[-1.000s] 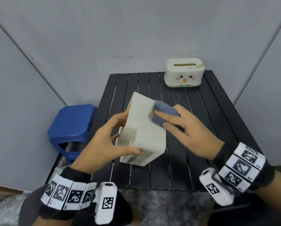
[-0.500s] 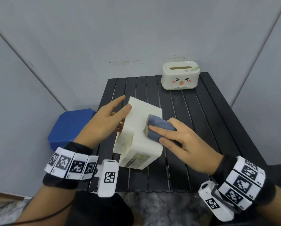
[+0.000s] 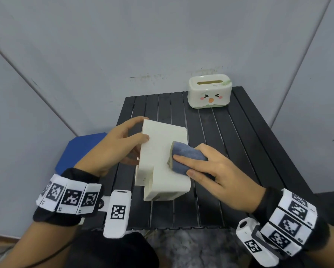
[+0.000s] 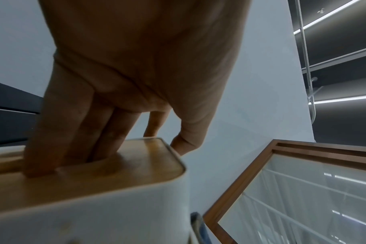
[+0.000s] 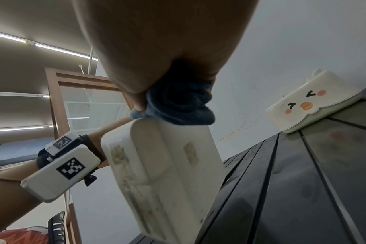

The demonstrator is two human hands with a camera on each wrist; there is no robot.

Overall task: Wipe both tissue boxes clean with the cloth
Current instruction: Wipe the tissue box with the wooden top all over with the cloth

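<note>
On the black slatted table (image 3: 239, 151) between grey walls (image 3: 162, 45), the left hand (image 3: 115, 146) gripped the plain tissue box (image 3: 160, 151) while the right hand (image 3: 220, 171) pinched the folded cloth (image 3: 187, 155) against it.

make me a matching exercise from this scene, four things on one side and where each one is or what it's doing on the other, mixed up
Things:
1. plain tissue box
2. face tissue box
3. cloth
4. stool

Places or states:
A. beside the table, on its left
B. pressed on a box by the right hand
C. far end of the table, untouched
D. steadied by the left hand

Pairs: 1-D, 2-C, 3-B, 4-A
</note>
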